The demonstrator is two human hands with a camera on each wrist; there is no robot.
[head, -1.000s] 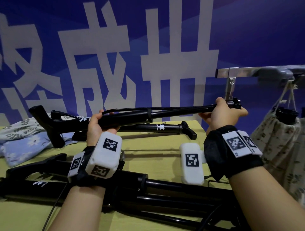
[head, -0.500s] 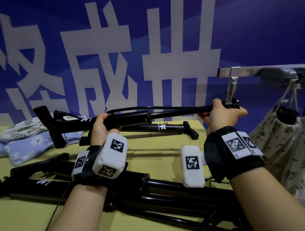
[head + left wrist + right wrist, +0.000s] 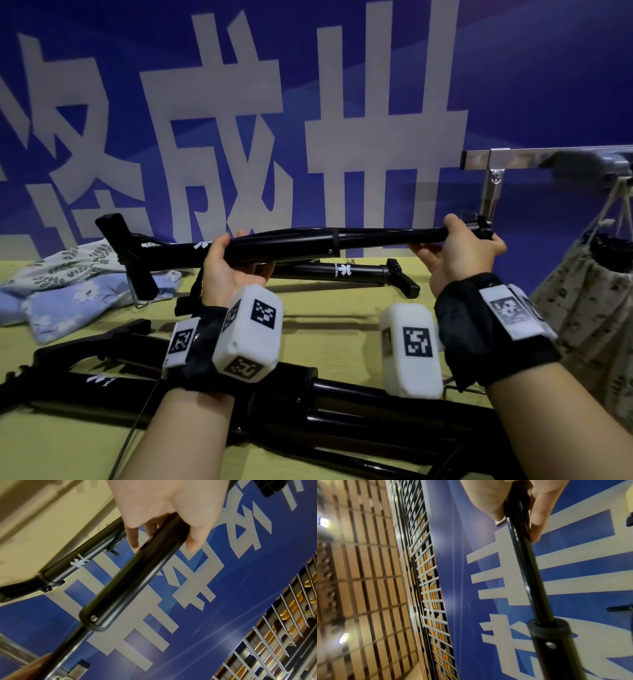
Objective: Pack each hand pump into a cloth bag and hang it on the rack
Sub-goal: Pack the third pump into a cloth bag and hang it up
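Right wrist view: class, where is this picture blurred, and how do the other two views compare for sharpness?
Right wrist view: ceiling grid at left smeared, hand pump sharper. Left wrist view: left hand soft, pump logo crisp. Head view: mostly sharp, right wrist marker blurred.

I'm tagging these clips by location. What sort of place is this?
Probably a staged packing station in a hall or warehouse-like room, not a home. A printed blue banner with large characters backs the yellow-green table, a metal hanging rack stands at its right, and a gridded industrial ceiling shows overhead.
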